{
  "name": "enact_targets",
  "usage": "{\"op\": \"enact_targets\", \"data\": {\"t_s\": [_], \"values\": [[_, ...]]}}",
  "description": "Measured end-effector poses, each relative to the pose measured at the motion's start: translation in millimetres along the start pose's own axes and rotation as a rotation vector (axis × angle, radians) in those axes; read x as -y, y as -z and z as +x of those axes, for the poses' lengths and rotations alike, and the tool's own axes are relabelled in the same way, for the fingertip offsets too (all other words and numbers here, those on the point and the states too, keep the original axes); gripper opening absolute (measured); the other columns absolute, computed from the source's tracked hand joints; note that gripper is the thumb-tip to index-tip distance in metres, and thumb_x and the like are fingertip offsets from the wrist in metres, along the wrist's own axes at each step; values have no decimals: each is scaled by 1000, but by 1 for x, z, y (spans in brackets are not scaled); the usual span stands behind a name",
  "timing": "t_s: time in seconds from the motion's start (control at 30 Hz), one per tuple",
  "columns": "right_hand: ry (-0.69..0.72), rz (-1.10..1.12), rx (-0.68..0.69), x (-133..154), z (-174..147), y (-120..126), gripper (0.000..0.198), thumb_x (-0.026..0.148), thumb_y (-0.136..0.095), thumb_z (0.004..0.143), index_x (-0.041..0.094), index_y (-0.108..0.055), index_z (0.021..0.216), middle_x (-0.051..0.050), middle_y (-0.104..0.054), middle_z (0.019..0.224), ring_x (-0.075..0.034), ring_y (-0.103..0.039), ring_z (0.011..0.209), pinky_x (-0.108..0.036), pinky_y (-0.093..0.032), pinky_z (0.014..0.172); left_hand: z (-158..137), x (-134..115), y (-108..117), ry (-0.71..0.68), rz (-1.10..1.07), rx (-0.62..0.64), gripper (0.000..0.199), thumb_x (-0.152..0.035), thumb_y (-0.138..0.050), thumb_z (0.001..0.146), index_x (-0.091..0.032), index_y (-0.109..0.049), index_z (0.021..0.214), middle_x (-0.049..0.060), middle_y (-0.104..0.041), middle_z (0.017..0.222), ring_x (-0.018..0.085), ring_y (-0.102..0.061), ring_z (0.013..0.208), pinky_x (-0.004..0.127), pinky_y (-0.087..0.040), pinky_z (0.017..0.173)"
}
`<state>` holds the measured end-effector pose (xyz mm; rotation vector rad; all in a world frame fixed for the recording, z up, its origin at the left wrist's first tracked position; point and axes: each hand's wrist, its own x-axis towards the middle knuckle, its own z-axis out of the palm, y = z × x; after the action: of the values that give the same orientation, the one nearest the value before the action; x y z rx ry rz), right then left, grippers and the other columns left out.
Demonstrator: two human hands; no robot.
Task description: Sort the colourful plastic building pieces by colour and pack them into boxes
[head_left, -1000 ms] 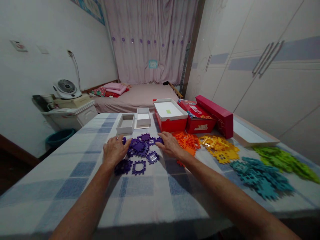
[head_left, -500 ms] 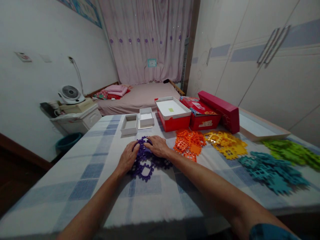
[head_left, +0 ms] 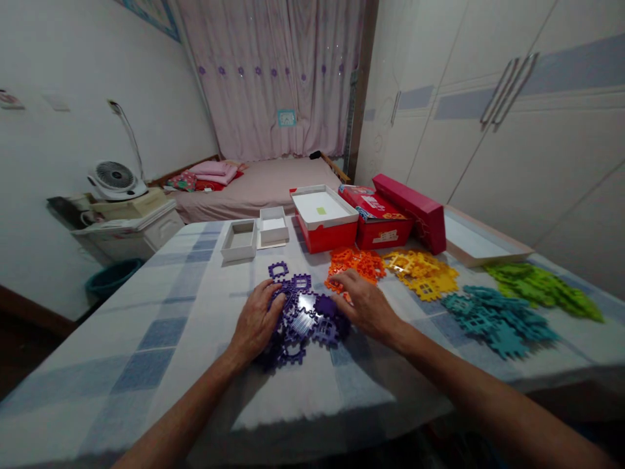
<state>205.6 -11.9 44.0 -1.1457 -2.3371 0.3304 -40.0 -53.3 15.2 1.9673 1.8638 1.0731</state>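
Observation:
A heap of purple interlocking plastic tiles (head_left: 303, 324) with toothed edges lies on the cloth before me; some are framed like windows. My left hand (head_left: 256, 318) rests against the heap's left side, thumb apart from the fingers. At the right side, my right hand (head_left: 367, 305) touches the purple tiles with its fingers spread, partly in front of the orange tiles (head_left: 359, 260). A single purple frame tile (head_left: 278, 264) lies beyond the heap. Neither hand has a tile gripped that I can see.
Yellow tiles (head_left: 430, 277), teal tiles (head_left: 500, 326) and green tiles (head_left: 544, 290) lie in heaps to the right. Behind stand small grey boxes (head_left: 239, 251), a red box with white lid (head_left: 328, 236), another red box (head_left: 383, 233) and a shallow tray (head_left: 488, 241).
My right hand has moved right, away from my left hand, uncovering more purple tiles. The purple heap now lies more spread out. The view has shifted slightly.

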Motion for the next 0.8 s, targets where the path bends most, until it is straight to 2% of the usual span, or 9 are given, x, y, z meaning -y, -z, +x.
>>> {"op": "enact_targets", "data": {"t_s": [0.07, 0.13, 0.2, 0.3, 0.4, 0.47, 0.57, 0.63, 0.8], "values": [[-133, -111, 48, -17, -13, 13, 28, 25, -51, 90, 17, -58, 115, -9, -58, 112, -19, -59, 91, -32, -46, 78, 12, 0, 2, -38, 27, 19, 45, -44, -37, 93, -14, -65, 111, 14, -57, 129, 26, -49, 125, 47, -34, 111], [-200, -148, 132, -30, -22, 19, 27, 23, -53, 87, 17, -59, 113, -9, -58, 109, -19, -59, 88, -30, -44, 76, 21, -3, 1, -104, 47, 52, 42, -43, -38, 93, -16, -68, 106, 12, -61, 125, 25, -51, 123, 47, -36, 110], [-214, -130, 187, -38, -27, 20, 27, 20, -55, 85, 17, -60, 111, -7, -58, 106, -18, -58, 88, -29, -43, 77, 26, -10, -3, -192, 64, 97, 40, -43, -40, 93, -19, -69, 105, 9, -63, 124, 25, -51, 124, 47, -36, 110], [-189, -84, 185, -39, -25, 15, 27, 19, -56, 84, 18, -61, 110, -6, -58, 106, -17, -57, 91, -28, -42, 79, 24, -22, -13, -316, 85, 202, 38, -43, -41, 94, -21, -69, 109, 8, -64, 124, 25, -50, 126, 47, -34, 112], [-171, -101, 149, -38, -14, 6, 25, 17, -54, 86, 17, -61, 111, -8, -58, 108, -17, -56, 94, -27, -42, 80, 18, -31, -20, -368, 114, 306, 37, -41, -42, 95, -21, -68, 113, 6, -66, 122, 24, -51, 125, 47, -34, 111], [-165, -136, 140, -39, -3, -1, 23, 16, -51, 88, 15, -61, 109, -9, -58, 107, -17, -56, 91, -27, -43, 78, 15, -36, -21, -371, 127, 326, 36, -40, -42, 95, -21, -68, 112, 6, -66, 122, 25, -51, 124, 47, -36, 110], [-153, -194, 124, -41, 14, -10, 22, 16, -47, 90, 16, -61, 106, -9, -58, 106, -17, -57, 89, -26, -43, 75, 14, -38, -18, -358, 100, 323, 37, -40, -40, 96, -21, -69, 109, 7, -67, 119, 22, -57, 116, 43, -41, 105], [-140, -227, 108, -40, 22, -14, 22, 18, -45, 91, 17, -62, 105, -9, -59, 106, -18, -58, 89, -27, -43, 74, 18, -34, -16, -319, 71, 278, 38, -41, -39, 96, -20, -69, 107, 7, -66, 119, 20, -58, 114, 39, -43, 103], [-107, -247, 52, -32, 15, -11, 25, 26, -43, 93, 20, -59, 111, -8, -59, 110, -19, -60, 88, -29, -45, 72, 50, 5, -12, -196, 154, 37, 42, -44, -38, 93, -17, -66, 109, 11, -58, 129, 24, -50, 124, 41, -35, 110]]}}
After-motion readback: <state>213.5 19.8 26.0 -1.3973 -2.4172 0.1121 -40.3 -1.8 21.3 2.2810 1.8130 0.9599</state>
